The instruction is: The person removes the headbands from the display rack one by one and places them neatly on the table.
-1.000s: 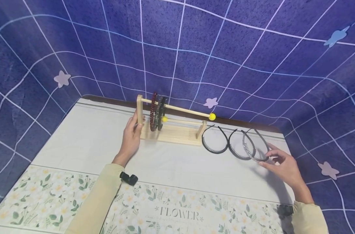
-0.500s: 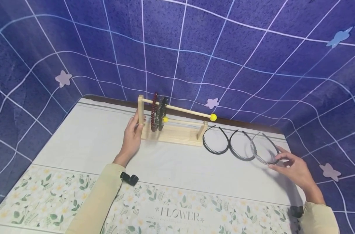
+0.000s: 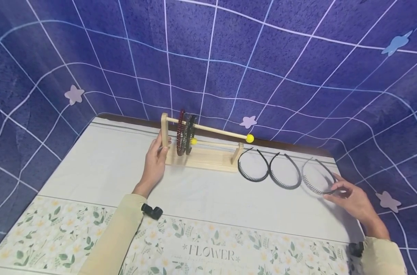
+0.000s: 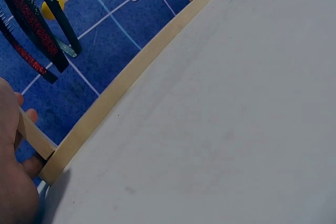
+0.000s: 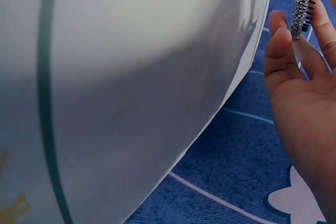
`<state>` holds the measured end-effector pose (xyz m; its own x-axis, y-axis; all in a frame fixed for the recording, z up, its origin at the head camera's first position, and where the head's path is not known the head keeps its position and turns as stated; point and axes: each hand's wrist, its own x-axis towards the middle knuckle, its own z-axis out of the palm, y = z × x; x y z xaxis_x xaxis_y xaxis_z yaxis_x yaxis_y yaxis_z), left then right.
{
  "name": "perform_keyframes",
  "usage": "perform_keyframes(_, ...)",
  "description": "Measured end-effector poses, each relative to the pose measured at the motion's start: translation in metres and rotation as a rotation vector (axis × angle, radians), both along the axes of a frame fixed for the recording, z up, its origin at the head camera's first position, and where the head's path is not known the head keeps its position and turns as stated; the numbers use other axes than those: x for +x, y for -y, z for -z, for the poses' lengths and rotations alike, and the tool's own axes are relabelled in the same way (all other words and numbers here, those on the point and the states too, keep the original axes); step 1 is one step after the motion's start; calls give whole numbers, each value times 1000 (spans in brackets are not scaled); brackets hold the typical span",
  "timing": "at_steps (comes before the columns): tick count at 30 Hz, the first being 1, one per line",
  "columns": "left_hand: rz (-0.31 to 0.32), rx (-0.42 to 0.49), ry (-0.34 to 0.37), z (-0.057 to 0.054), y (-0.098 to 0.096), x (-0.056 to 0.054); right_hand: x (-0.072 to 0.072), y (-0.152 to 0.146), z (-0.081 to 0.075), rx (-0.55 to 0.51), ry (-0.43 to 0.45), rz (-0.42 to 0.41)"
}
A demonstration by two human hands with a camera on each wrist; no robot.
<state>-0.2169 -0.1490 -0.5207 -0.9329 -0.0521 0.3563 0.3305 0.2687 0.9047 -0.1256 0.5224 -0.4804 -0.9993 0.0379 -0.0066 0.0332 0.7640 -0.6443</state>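
Observation:
My left hand point(image 3: 154, 162) grips the left upright point(image 3: 164, 131) of a wooden stand point(image 3: 208, 160), whose upper rod ends in a yellow ball point(image 3: 250, 138). On that rod hang several toothed headbands, a red glittery headband point(image 3: 179, 143) and dark green ones point(image 3: 189, 141) beside it. At the table's right side, my right hand point(image 3: 354, 200) pinches a silver glittery headband point(image 5: 301, 6) between thumb and fingers, its teeth showing in the right wrist view. Left of it lie two dark headbands, one black headband point(image 3: 253, 179) near the stand and a greyish-black headband point(image 3: 286, 186) beside it.
A lower rod with a yellow end point(image 3: 193, 141) runs to the stand's short right upright point(image 3: 237, 152). The white tablecloth point(image 3: 208, 198) has a floral printed band across the front. A blue curtain point(image 3: 208, 76) with grid lines and stars rises behind the table.
My right hand has moved to the right with the silver headband, which no longer overlaps the greyish-black one. My left hand keeps its place on the stand.

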Motion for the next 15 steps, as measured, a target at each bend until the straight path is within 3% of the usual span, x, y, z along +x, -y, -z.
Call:
perform_keyframes(8, 0, -2, -8, 6, 3, -2, -3, -11, 7, 40, -11, -4)
perform_keyframes(15, 2, -5, -4, 5, 3, -2, -4, -14, 9, 113, 54, 9)
